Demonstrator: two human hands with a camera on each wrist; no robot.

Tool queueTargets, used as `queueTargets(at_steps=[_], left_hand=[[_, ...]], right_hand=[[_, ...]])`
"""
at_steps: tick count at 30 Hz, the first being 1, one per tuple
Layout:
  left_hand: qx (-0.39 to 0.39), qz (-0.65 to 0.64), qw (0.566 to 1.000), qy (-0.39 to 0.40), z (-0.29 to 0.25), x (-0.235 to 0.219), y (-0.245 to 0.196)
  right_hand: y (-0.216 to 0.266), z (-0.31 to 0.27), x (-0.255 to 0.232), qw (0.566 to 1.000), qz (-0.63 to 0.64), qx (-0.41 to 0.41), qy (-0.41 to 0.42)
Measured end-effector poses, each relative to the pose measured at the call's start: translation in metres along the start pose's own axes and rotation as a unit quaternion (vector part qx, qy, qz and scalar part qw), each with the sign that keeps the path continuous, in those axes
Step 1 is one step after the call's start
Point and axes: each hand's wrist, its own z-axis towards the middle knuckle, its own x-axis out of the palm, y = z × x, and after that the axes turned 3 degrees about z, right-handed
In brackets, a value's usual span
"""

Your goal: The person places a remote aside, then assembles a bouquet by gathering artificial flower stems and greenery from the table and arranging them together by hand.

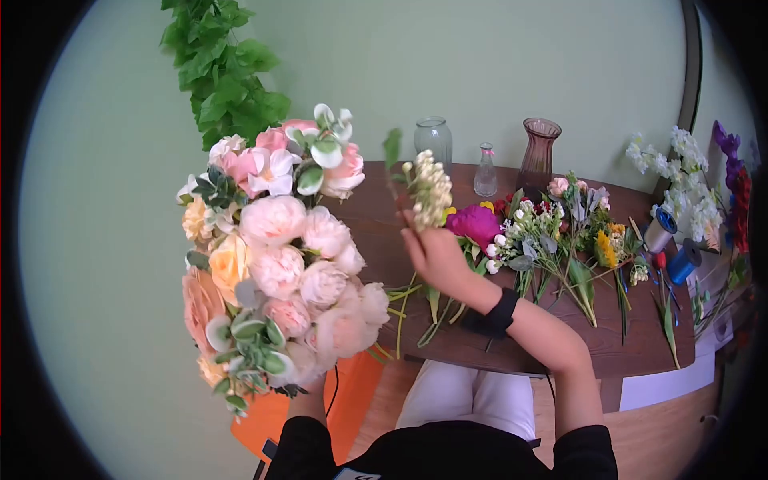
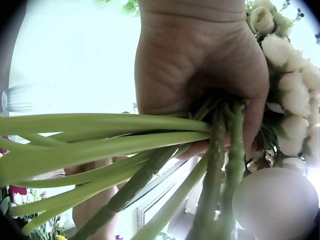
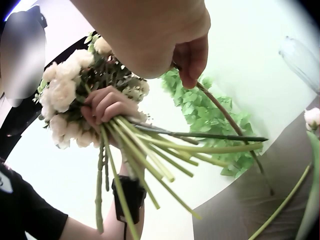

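Note:
A large bouquet [image 1: 276, 268] of pink and cream peonies, peach roses and eucalyptus leaves fills the left of the head view. My left hand [image 3: 112, 105] grips its gathered stems just below the blooms, and the blooms hide that hand in the head view. Green stems [image 2: 165, 145] fan out beneath the fist in the left wrist view. To the right of the bouquet, my right hand [image 1: 440, 256] pinches a sprig of creamy white buds [image 1: 430, 188] with a green leaf. The sprig's brown stem [image 3: 222, 110] slants down from the fingers, apart from the bouquet's blooms.
On the dark wooden table [image 1: 384, 192] stand a clear glass vase [image 1: 433, 140], a small bottle [image 1: 485, 170] and a purple vase [image 1: 540, 152]. Loose flowers [image 1: 544, 232] and ribbon spools [image 1: 682, 262] lie to the right. Green ivy [image 1: 224, 76] hangs on the wall. An orange chair [image 1: 352, 400] is below.

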Motion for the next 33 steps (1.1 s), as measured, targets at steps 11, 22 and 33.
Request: queueTargets(at_steps=[11,22,33], left_hand=[[-0.011,-0.09,0.995,-0.033,-0.042,-0.011,0.05],[0.003,-0.187,0.982,0.039,-0.045,-0.012,0.06],[-0.028,-0.275,0.958,0.081,-0.041,-0.009,0.048]], right_hand=[[-0.094,0.022,0.011,0.984,0.023,0.172,-0.049],[-0.135,-0.004,-0.027,0.979,-0.044,0.195,-0.041],[-0.083,-0.083,-0.164,0.848,-0.452,0.244,0.13]])
